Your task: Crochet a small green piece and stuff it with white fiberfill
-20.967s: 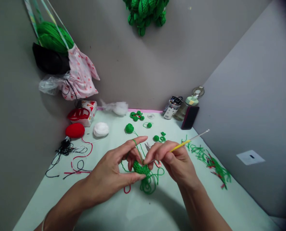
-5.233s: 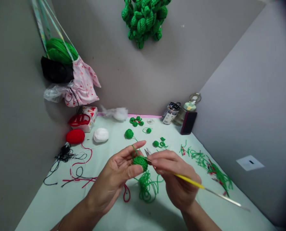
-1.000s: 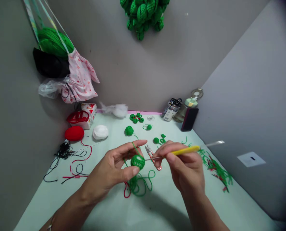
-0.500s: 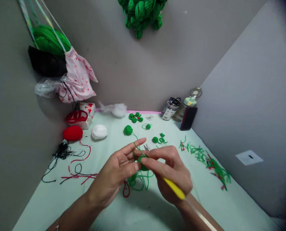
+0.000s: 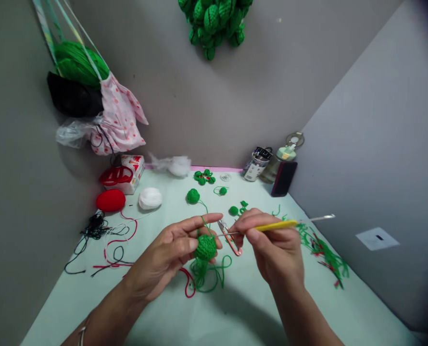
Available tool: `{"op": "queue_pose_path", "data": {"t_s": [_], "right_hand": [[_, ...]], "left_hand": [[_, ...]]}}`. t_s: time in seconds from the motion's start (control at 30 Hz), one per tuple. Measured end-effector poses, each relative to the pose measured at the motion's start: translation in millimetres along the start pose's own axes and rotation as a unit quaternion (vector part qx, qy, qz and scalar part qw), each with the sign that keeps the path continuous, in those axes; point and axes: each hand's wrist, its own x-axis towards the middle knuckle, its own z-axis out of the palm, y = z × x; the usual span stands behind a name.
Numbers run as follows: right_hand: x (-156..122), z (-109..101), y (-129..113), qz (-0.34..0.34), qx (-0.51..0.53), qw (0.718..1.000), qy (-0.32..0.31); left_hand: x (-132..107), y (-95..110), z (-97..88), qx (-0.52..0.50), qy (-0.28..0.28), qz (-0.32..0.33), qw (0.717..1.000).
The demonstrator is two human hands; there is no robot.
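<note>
Between the thumb and fingers of my left hand (image 5: 176, 245) is a small green crocheted piece (image 5: 206, 247). A strand of green yarn (image 5: 204, 222) runs over the raised left index finger, toward a green yarn ball (image 5: 193, 196) farther back. My right hand (image 5: 273, 240) grips a crochet hook (image 5: 276, 226) by its yellow handle, its thin shaft reaching the top of the green piece. Whether the tip is in a stitch is too small to tell. Loose green yarn (image 5: 214, 283) hangs or lies below the piece. Pink-handled snips (image 5: 232, 240) lie between the hands.
At left sit a red yarn ball (image 5: 110, 200), a white yarn ball (image 5: 150, 198) and tangled black yarn (image 5: 95, 226). Green and red yarn scraps (image 5: 324, 252) lie at right. Behind them stand a phone (image 5: 284, 179), a pen cup (image 5: 256, 164) and a bottle (image 5: 277, 166).
My right hand has moved right and turned, so the hook has swung from slanting down to nearly level. The green piece and the snips now show more fully.
</note>
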Motion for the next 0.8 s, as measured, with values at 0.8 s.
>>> {"op": "queue_pose_path", "data": {"t_s": [0.8], "right_hand": [[-0.5, 8.9, 12.4, 0.039, 0.047, 0.998, -0.007]], "left_hand": [[-0.7, -18.4, 11.3, 0.088, 0.091, 0.055, 0.99]]}}
